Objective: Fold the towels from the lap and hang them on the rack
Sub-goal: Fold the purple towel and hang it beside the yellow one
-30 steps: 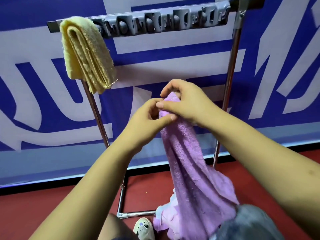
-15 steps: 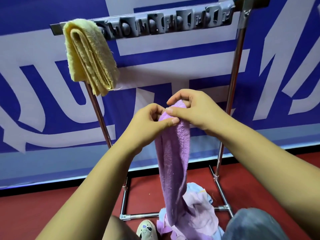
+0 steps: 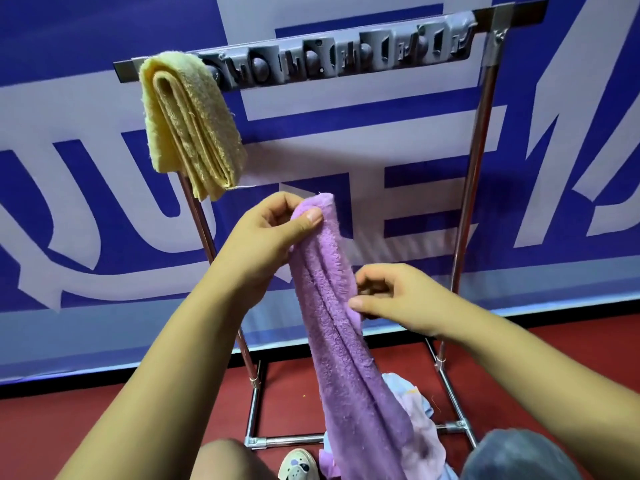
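Note:
A purple towel [image 3: 341, 341] hangs lengthwise in front of me, bunched into a long strip that runs down to my lap. My left hand [image 3: 266, 244] grips its top end between thumb and fingers. Lower down, my right hand [image 3: 391, 296] pinches the towel's right edge about a third of the way down. A folded yellow towel [image 3: 190, 123] hangs over the left end of the metal rack's top bar [image 3: 346, 57]. More towels, light blue and pale pink [image 3: 412, 410], lie in my lap under the purple one.
The rack's two chrome uprights [image 3: 474, 161] stand either side of my hands, with a base frame [image 3: 287, 439] on the red floor. A blue and white banner fills the wall behind. A shoe [image 3: 298, 465] shows at the bottom edge.
My right hand left the towel's top end and slid down its right edge. My left hand lifted the top end a little higher, alone.

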Tool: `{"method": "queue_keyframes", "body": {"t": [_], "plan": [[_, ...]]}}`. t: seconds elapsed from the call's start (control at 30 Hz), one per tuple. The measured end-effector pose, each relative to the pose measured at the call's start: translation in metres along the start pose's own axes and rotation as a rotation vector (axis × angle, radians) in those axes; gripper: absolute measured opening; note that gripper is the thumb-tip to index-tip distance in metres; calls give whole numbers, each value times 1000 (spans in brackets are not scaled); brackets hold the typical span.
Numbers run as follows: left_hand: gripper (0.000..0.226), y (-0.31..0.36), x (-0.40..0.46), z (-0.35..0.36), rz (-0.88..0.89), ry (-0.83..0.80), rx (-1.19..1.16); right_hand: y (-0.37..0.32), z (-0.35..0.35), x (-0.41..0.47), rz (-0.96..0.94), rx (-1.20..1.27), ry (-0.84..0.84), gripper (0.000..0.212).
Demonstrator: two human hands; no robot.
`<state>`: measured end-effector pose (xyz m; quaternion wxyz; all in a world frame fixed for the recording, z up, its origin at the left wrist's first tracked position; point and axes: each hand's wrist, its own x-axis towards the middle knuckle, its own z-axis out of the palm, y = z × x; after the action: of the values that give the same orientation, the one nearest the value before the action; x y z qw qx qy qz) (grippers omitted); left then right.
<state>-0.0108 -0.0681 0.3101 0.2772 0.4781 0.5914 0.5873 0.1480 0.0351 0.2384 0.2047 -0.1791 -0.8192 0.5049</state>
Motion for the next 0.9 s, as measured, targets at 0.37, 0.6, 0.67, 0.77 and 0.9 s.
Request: {"method": "queue_keyframes", "body": {"t": [0.37,0.6,0.67,0.77,0.9], "plan": [[15,-4,-3,-21,7,160,-41,-4,-17,-6,-166,-275,220,4],[14,-4,-1,-21,70,272,-180,-7,-31,-16,-151,-408,-14,31],[17,-5,1,-25,83,313,-209,-7,-38,-17,-120,-592,-53,23],[16,-8,3,-36,93,389,-260,1,-56,-17,-2,-775,-47,22],[15,-10,4,-51,114,460,-417,16,-80,-21,21,-729,68,15]]}}
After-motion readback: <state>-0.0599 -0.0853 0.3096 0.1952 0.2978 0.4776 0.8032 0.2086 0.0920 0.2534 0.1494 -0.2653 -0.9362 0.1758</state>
